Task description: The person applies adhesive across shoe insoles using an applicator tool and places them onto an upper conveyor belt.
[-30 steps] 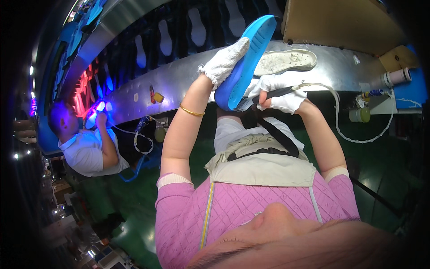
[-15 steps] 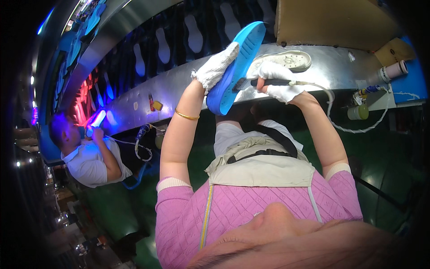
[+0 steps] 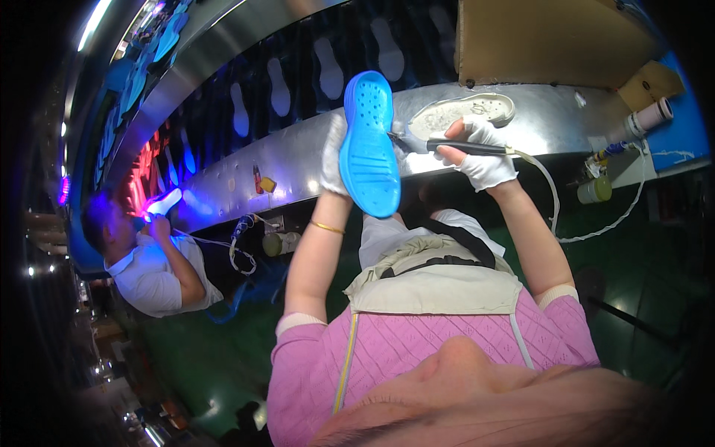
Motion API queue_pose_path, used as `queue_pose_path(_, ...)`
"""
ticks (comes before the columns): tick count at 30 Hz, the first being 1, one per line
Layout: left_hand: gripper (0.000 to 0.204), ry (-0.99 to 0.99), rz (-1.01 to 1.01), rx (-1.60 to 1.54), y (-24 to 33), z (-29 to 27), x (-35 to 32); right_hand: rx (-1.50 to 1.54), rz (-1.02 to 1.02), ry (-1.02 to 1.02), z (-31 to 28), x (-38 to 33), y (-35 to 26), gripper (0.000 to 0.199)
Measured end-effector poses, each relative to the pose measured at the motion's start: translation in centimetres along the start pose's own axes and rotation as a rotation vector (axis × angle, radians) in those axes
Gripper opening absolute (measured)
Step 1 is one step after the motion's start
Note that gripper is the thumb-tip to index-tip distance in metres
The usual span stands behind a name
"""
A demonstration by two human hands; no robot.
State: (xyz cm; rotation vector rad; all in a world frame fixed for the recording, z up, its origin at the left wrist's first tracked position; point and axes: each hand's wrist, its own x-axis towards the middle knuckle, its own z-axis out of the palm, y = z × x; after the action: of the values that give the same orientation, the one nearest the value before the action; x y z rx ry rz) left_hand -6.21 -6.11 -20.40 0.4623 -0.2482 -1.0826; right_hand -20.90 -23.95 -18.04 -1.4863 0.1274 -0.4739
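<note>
My left hand (image 3: 333,158), in a white glove, grips a bright blue shoe sole (image 3: 370,160) from its left side and underneath. The sole stands nearly upright in view, its inner face with holes and ridges turned up. In my right hand (image 3: 482,153), also gloved but with bare fingertips, is a black-handled brush (image 3: 469,147) with a pale hose at its back end. The brush's flat head meets the sole's right edge. Behind my right hand, a whitish shoe sole (image 3: 465,112) lies on the metal ledge.
Dark conveyor (image 3: 298,82) with pale sole-shaped pieces runs beyond the metal ledge (image 3: 298,167). A cardboard sheet (image 3: 551,45) stands at the back right. A co-worker (image 3: 160,261) sits at left holding a lit sole. A small bottle (image 3: 258,179) is on the ledge; the hose (image 3: 551,186) loops at right.
The blue sole has turned from tilted on edge to showing its inner face, and has come down and left. My right hand has shifted slightly right and down with the brush.
</note>
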Motion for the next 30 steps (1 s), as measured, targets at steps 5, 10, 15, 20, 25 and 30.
queue_pose_path(5, 0.057, 0.001, 0.050, -0.037, -5.1, 2.9, -0.9, 0.031, -0.228, 0.157, 0.6, 1.4, -0.2, 0.014)
queue_pose_path(10, 0.074, 0.213, 0.097, -0.008, -6.5, 1.9, -0.6, -0.103, -0.246, -0.002, 2.5, -0.2, -1.1, 0.014)
queue_pose_path(15, 0.075, 0.183, 0.174, -0.003, -5.2, 2.6, -0.7, 0.154, -0.025, -0.123, 2.4, -1.0, -1.6, 0.017)
queue_pose_path(20, 0.076, 0.294, 0.259, 0.066, -4.6, 2.5, -0.1, -0.167, -0.221, -0.177, 3.1, -1.9, -1.4, 0.021)
queue_pose_path(25, 0.072, 0.144, 0.244, -0.143, -3.1, 2.4, 0.3, -0.177, -0.140, -0.135, 3.4, -2.2, -1.5, 0.020)
queue_pose_path(30, 0.075, 0.076, 0.229, -0.056, -1.9, 1.2, 0.4, -0.188, -0.076, -0.317, 3.5, -2.4, -1.9, 0.016)
